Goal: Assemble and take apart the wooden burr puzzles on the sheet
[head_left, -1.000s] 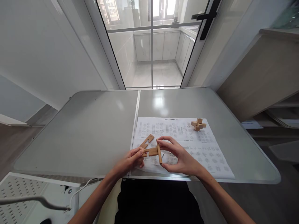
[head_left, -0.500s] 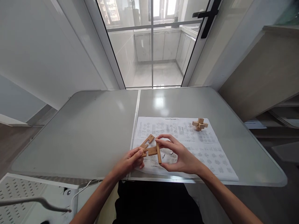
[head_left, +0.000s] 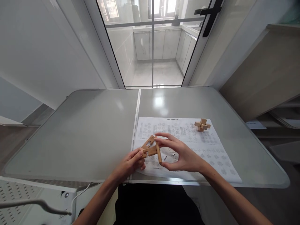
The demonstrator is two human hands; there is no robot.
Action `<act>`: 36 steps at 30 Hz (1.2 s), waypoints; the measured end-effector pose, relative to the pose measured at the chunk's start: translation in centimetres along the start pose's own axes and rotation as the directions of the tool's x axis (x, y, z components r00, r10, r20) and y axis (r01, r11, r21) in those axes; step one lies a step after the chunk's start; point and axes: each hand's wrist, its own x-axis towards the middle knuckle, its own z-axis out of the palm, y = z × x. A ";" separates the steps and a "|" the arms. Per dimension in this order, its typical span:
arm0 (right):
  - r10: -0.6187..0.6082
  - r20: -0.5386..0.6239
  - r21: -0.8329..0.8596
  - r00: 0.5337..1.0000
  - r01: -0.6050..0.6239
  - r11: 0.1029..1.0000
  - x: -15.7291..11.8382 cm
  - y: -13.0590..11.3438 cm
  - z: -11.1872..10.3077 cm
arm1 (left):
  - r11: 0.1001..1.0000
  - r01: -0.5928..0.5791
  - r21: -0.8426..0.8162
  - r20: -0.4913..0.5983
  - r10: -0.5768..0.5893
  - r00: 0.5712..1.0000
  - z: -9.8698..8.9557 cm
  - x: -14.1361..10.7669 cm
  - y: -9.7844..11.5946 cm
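Note:
My left hand [head_left: 132,161] is closed on notched flat wooden puzzle pieces [head_left: 148,144], pinching them between thumb and fingers; their near ends are hidden by the hand. A straight wooden bar [head_left: 158,152] stands crosswise against the end of one notched piece. My right hand [head_left: 179,153] grips that bar by its two ends, fingers at the top and thumb at the bottom. Both hands are just above the printed sheet [head_left: 187,147]. Two small shiny bits [head_left: 165,157] lie on the paper under my right hand; their kind is unclear.
An assembled wooden burr puzzle [head_left: 202,125] sits on the sheet's far right corner. The grey folding table [head_left: 77,134] has a seam left of the paper. Beyond its far edge stands a glass door [head_left: 152,56]. A white perforated metal surface [head_left: 21,200] is at lower left.
The bar in my right hand has tilted slightly, its top shifting a little left towards the notched pieces. My left hand stays nearly still. The camera view has shifted slightly.

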 end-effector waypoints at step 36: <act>0.327 -0.337 0.449 0.883 -0.155 0.880 6.5 7.7 -1.9 | 0.805 -0.272 0.528 -0.221 0.440 0.871 3.1 12.4 6.4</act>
